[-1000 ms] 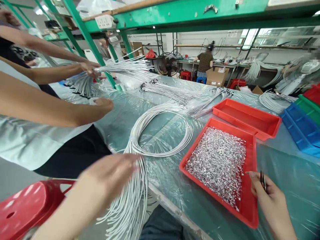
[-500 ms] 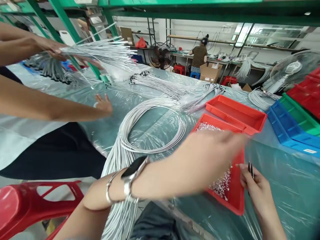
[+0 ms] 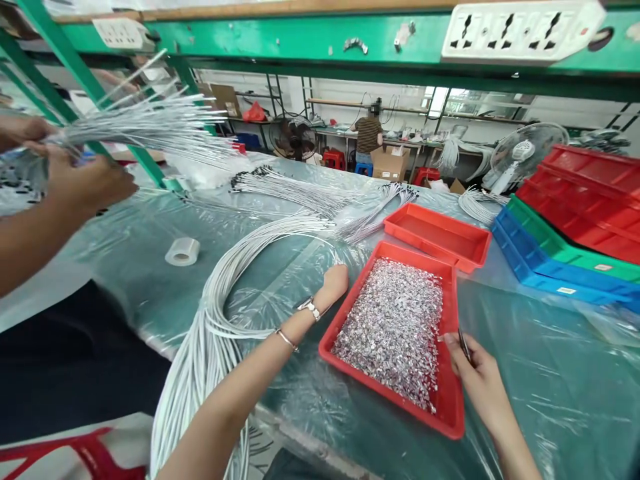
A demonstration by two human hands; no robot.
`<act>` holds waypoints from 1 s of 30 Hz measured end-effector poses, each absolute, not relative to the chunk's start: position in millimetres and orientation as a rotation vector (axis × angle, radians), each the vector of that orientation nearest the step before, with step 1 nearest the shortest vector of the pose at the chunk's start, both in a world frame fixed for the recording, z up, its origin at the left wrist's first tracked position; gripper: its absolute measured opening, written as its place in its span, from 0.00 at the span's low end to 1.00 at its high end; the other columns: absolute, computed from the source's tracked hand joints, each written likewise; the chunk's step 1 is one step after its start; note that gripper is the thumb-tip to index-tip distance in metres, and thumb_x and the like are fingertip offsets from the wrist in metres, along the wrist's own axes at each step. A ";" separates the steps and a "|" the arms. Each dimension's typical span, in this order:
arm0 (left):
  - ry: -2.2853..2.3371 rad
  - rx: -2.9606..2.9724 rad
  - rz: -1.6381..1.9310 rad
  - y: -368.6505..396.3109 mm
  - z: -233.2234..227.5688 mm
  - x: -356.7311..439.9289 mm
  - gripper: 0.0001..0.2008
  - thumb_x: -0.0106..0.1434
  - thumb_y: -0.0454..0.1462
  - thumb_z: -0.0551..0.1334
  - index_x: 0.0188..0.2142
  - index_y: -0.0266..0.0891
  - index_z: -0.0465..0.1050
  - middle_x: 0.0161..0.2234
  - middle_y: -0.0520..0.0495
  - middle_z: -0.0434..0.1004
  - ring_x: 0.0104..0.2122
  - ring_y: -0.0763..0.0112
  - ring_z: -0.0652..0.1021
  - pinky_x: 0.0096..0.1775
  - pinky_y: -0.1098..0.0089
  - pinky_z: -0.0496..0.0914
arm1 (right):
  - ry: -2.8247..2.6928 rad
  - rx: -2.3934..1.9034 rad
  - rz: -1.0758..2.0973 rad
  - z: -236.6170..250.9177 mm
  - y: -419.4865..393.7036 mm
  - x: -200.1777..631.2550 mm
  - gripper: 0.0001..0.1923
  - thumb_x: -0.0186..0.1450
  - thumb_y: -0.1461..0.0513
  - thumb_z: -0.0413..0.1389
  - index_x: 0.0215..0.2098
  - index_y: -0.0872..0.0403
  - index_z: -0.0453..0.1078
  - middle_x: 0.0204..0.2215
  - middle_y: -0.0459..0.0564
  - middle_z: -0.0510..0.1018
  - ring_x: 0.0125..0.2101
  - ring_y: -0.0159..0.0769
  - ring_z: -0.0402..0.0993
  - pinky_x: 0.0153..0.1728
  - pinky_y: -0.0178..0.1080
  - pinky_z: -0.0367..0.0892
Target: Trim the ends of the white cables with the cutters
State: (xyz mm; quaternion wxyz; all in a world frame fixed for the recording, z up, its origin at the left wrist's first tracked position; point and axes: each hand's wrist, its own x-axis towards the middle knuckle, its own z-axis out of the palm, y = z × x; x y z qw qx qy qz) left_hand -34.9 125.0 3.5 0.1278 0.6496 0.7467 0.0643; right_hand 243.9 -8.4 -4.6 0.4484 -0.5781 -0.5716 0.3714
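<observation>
Your right hand (image 3: 477, 370) pinches thin dark tweezers (image 3: 464, 345) at the right edge of the red tray (image 3: 453, 413), a shallow plastic rectangle heaped with tiny glinting metal pieces (image 3: 393, 330). Your left hand (image 3: 333, 285) lies curled at the tray's ten o'clock; what its fingers do is hidden. Smooth white cables (image 3: 220, 313) loop at nine o'clock over crinkled plastic sheeting. An empty red tray (image 3: 437, 233) sits at twelve, a tape roll (image 3: 183, 251) farther left.

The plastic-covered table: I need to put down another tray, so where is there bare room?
Free: the sheet right of the red tray of metal bits, below the blue tray; also around the tape roll. Crowded: the middle, with white cables, left hand and empty red tray.
</observation>
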 end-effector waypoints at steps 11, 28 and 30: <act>2.158 1.832 0.275 136.1 -10.0 -37.9 0.15 0.68 0.40 0.61 0.51 0.35 0.69 0.49 0.42 0.73 0.46 0.61 0.76 0.46 0.56 0.74 | -1.469 -1.415 0.886 4.2 -12.3 235.0 0.21 0.63 0.46 0.55 0.30 0.56 0.70 0.23 0.45 0.68 0.25 0.35 0.63 0.28 0.36 0.60; 1.126 1.741 0.992 32.4 31.3 17.0 0.17 0.73 0.45 0.46 0.41 0.37 0.66 0.22 0.57 0.59 0.21 0.77 0.65 0.25 0.76 0.61 | -1.344 -1.333 1.110 14.8 -27.1 221.0 0.22 0.66 0.44 0.52 0.31 0.54 0.67 0.24 0.42 0.61 0.26 0.34 0.57 0.29 0.35 0.55; 0.982 1.742 0.938 15.0 31.1 26.4 0.17 0.72 0.46 0.48 0.36 0.37 0.67 0.22 0.57 0.58 0.22 0.76 0.63 0.25 0.75 0.59 | -1.296 -1.296 1.239 16.0 -30.7 216.6 0.24 0.68 0.43 0.48 0.33 0.54 0.66 0.23 0.41 0.58 0.23 0.32 0.54 0.25 0.34 0.53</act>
